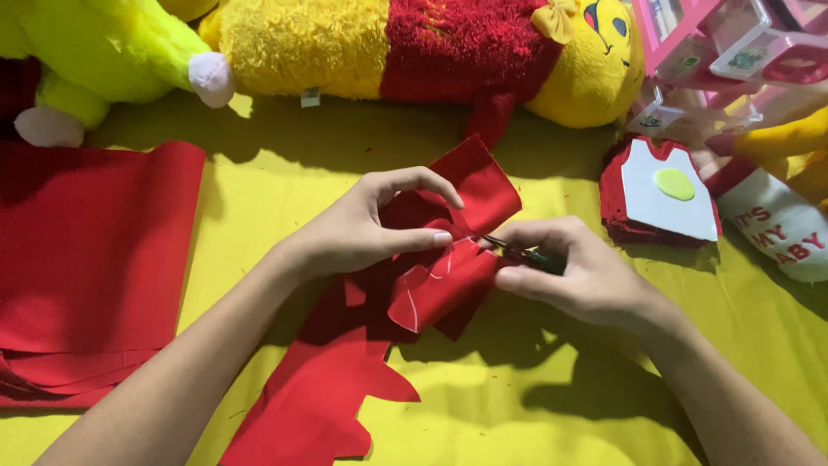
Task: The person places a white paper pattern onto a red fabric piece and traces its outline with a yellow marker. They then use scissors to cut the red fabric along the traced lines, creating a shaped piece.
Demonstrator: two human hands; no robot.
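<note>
Left hand (366, 226) pinches the red felt piece (448, 250) mid-sheet, thumb and fingers clamped on its folded upper edge, holding it up off the yellow bedsheet (483, 406). Right hand (569, 272) is closed around small scissors (517, 253), blades meeting the felt along a pale traced line. To cut well here, I'd say keep the felt taut, take short snips, and turn the felt rather than the blades. The offcut trails toward the sheet's near edge, jagged where shapes are gone. A felt roll (86, 259) lies along the left edge; a stack of cut red shapes (660, 194), topped by a white template with a green dot, sits towards the right edge. Plush toys (414, 47) line the far edge, pink plastic boxes (733, 43) at the far right corner.
</note>
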